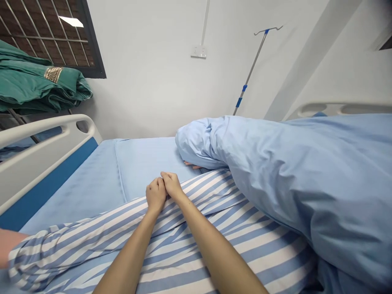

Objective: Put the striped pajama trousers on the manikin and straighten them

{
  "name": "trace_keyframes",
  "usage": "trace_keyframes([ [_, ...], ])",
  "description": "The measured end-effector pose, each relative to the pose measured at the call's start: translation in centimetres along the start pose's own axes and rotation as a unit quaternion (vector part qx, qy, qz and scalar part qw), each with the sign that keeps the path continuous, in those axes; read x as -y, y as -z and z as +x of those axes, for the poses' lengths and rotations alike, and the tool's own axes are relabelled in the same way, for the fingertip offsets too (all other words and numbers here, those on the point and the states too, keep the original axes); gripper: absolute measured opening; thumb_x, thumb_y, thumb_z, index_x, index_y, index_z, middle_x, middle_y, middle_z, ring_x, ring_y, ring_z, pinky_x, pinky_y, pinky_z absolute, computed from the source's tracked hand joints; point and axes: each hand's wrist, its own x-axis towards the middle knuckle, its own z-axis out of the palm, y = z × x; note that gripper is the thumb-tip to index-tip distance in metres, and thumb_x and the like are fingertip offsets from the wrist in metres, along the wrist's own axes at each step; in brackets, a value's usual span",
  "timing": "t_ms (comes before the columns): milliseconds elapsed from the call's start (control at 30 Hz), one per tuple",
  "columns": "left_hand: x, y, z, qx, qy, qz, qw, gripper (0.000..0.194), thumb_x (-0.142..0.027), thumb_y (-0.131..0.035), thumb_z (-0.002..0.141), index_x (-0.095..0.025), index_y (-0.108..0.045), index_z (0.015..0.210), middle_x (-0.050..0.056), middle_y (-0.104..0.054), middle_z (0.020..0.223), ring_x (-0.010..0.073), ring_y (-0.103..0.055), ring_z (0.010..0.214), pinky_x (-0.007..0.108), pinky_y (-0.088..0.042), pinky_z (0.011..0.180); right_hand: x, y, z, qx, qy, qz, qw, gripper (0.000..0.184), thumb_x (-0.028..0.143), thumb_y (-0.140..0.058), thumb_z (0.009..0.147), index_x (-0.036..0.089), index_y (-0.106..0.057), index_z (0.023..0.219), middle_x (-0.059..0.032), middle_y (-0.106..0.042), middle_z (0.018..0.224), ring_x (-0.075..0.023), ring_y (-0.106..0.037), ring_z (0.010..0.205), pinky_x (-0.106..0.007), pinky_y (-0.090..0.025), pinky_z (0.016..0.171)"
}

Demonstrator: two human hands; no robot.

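Side by side, my left hand (156,193) and my right hand (172,185) are closed at the far edge of the blue-and-white striped trousers (101,232). Their knuckles face up and the hands touch each other. The fingertips are hidden, with the trouser cloth directly under and around them. The trousers are on a figure lying on the bed, with a bare lower leg (12,245) showing at the left. A light blue quilt (275,163) covers the figure's upper part, and a few fingers (192,165) peek out from under its edge.
The bed sheet (147,155) is light blue. A white bed end board (49,143) with a blue panel stands at the left, and another board (337,108) at the right. Behind are an IV pole (251,69), a wall socket (199,52), a barred window and folded green cloth (39,83).
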Motion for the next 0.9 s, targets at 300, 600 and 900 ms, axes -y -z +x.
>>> trace_keyframes([
  [300,-0.1,-0.2,-0.2,0.008,0.004,0.052,0.999,0.037,-0.034,-0.028,0.086,-0.021,-0.047,0.057,0.002,-0.056,0.058,0.0139,-0.042,0.055,0.026,-0.021,0.055,1.8,4.0,0.8,0.018,0.097,-0.153,0.983,0.042,0.041,-0.037,0.082,0.019,-0.034,0.047,0.0052,-0.03,0.045,-0.0083,-0.031,0.048,-0.024,-0.023,0.048],
  [600,-0.2,-0.4,-0.2,0.026,0.002,0.048,0.998,0.038,-0.039,-0.031,0.083,-0.02,-0.041,0.052,0.0,-0.05,0.054,0.0124,-0.038,0.053,0.025,-0.022,0.053,-1.3,4.7,0.1,-0.004,0.083,-0.11,0.99,0.042,0.041,-0.037,0.083,0.019,-0.033,0.048,0.0057,-0.032,0.046,-0.0081,-0.033,0.047,-0.023,-0.024,0.049],
  [900,-3.7,-1.0,2.6,0.006,0.011,-0.16,0.987,0.032,-0.035,-0.034,0.077,-0.02,-0.037,0.048,-0.005,-0.036,0.045,0.0097,-0.037,0.047,0.023,-0.029,0.05,-1.0,5.1,0.5,-0.021,0.058,-0.042,0.997,0.042,0.042,-0.038,0.082,0.018,-0.039,0.047,0.0052,-0.036,0.044,-0.0087,-0.035,0.047,-0.023,-0.026,0.05],
])
